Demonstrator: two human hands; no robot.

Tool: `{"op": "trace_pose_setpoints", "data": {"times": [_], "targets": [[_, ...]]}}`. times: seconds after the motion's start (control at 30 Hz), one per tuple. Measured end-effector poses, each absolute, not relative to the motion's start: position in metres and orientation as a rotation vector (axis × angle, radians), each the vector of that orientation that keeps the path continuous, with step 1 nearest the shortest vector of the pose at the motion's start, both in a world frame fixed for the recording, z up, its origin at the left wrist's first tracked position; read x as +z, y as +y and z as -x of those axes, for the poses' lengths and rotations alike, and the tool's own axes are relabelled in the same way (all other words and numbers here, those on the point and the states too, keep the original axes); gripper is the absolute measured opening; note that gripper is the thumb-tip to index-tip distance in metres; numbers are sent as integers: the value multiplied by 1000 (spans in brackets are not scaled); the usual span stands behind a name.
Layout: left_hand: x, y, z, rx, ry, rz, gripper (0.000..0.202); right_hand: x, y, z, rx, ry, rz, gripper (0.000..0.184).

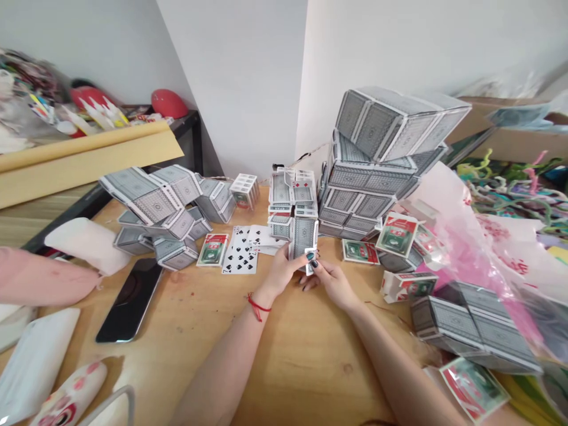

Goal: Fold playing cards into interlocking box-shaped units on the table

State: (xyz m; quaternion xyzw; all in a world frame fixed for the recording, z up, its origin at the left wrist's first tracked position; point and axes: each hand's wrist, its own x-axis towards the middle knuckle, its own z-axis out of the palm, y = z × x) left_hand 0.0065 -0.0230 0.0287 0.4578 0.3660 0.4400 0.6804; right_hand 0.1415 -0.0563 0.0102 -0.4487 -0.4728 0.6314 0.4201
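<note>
In the middle of the desk, my left hand (281, 270) and my right hand (331, 283) come together at a grey-backed playing card (304, 235). My left fingers are closed around its lower part, the thumb across its face. My right thumb and fingers pinch a narrow white card edge (309, 264) at its lower right corner. Directly behind stands a small structure of folded playing cards (280, 190). Loose face-up spade cards (242, 251) lie to the left of my left hand, beside a green and red card box (213, 249). Some of my fingertips are hidden.
A tall stack of card-built blocks (373, 171) rises at right, with a lower group of blocks (155, 198) at left. A black phone (129, 300) lies at left. Card boxes (397, 232), pink plastic wrap (483, 236) and a long card block (473, 325) crowd the right side.
</note>
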Motion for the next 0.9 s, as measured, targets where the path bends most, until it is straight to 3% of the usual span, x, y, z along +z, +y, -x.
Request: {"op": "trace_pose_setpoints", "data": {"times": [0.33,0.6,0.9], "targets": [[32,-27,-10,966,827,-1063,24,8,-58,-140,1629,-1120,1103,43],[30,-31,-16,1010,1000,-1074,37,6,-57,-138,1551,-1235,1187,48],[31,-31,-20,1109,1130,-1054,31,3,-60,-134,1495,-1248,1245,46]]}}
